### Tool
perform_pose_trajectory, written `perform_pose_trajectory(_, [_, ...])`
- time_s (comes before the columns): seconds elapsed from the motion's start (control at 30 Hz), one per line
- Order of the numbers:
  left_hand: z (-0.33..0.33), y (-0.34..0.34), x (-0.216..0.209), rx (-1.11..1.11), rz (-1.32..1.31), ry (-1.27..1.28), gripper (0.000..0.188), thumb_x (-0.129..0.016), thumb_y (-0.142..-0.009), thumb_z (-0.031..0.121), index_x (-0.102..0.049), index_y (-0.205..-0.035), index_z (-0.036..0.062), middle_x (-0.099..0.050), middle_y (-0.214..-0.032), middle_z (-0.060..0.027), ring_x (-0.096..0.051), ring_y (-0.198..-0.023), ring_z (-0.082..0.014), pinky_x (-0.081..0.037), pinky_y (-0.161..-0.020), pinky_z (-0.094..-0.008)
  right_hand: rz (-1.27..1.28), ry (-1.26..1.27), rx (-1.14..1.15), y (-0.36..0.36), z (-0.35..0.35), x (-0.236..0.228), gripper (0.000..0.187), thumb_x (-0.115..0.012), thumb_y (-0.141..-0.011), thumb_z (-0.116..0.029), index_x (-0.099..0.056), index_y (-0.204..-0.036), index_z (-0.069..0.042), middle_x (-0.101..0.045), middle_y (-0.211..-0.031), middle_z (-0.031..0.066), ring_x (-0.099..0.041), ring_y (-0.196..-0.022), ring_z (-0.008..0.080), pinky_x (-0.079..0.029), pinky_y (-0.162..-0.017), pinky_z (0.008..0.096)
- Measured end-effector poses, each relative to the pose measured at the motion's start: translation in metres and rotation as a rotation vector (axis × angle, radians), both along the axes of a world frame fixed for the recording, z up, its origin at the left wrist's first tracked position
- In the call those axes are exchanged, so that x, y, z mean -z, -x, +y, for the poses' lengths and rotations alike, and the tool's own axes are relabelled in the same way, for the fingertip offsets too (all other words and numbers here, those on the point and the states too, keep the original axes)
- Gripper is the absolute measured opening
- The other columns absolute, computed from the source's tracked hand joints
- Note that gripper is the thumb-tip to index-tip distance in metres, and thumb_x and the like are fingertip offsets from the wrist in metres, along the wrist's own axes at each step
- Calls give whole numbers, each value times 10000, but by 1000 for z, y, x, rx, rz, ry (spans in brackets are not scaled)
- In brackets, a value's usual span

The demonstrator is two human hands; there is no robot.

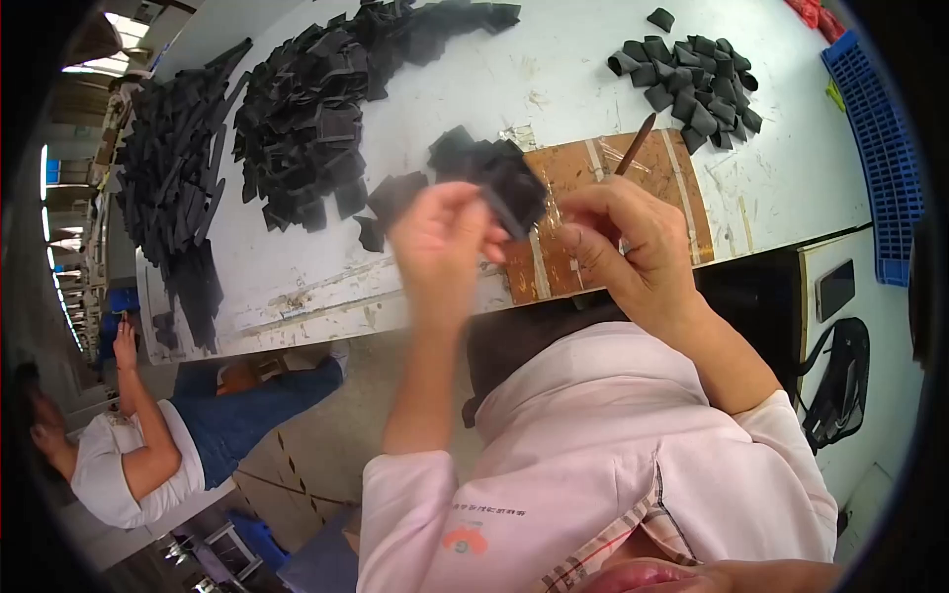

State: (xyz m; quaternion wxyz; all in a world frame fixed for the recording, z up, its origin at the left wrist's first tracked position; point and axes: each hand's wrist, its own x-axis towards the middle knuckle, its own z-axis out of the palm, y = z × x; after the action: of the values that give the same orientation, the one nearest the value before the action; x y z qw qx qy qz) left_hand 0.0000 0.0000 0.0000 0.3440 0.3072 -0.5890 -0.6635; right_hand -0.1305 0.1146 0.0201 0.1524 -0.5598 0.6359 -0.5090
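Note:
My left hand [445,232], partly smeared by motion, pinches a black fabric piece [514,193] at the left edge of a brown board. To its right, above that board, my right hand [633,242] is curled with thumb and forefinger close together. A slim brown stick [636,145] rises out of the right hand's grip, its lower part hidden by the fingers. The brown board [682,188] has strips of tape and glue-like smears. Loose black fabric pieces [395,193] lie just beyond my left hand.
A big heap of flat black pieces [306,128] covers the table's left middle, with long black strips [168,148] farther left. Folded black loops [702,89] are piled at the far right. A blue crate [880,158] stands by the right edge. Another person [138,445] sits at left.

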Motion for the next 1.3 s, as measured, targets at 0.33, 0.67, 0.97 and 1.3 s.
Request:
perform_pose_trajectory(0.33, [54,42,6,-245,18,768,97,-586,-745,-53,-563,-813,13,-575,-637,-48,-519,-505,-60,-426,-449,-217,337,183,230,2,7,-7,136,-618,-707,-9,-567,-832,-14,-492,-701,83,-513,-550,205,-421,-481,309])
perform_pose_trajectory(0.67, [52,42,-33,-145,340,-153,169,-563,-765,-65,-498,-915,-21,-596,-738,-77,-412,-423,-24,-303,-352,-148,113,-3,390,18,15,19,80,-586,-725,1,-572,-804,-2,-509,-680,63,-540,-548,165,-417,-483,267])
perform_pose_trajectory(0.97, [55,44,-19,-127,137,-77,169,-587,-786,-6,-505,-927,-53,-588,-694,-95,-489,-450,-68,-377,-393,-168,67,220,351,14,24,-8,121,-671,-681,-34,-580,-759,-16,-520,-646,45,-499,-509,107,-370,-438,204])
perform_pose_trajectory(1.3, [73,51,-11,-183,61,243,172,-598,-773,-39,-525,-927,-57,-605,-766,-85,-526,-541,-46,-419,-438,-146,329,254,392,9,18,4,96,-624,-715,3,-577,-797,-13,-521,-681,67,-511,-496,148,-401,-415,242])
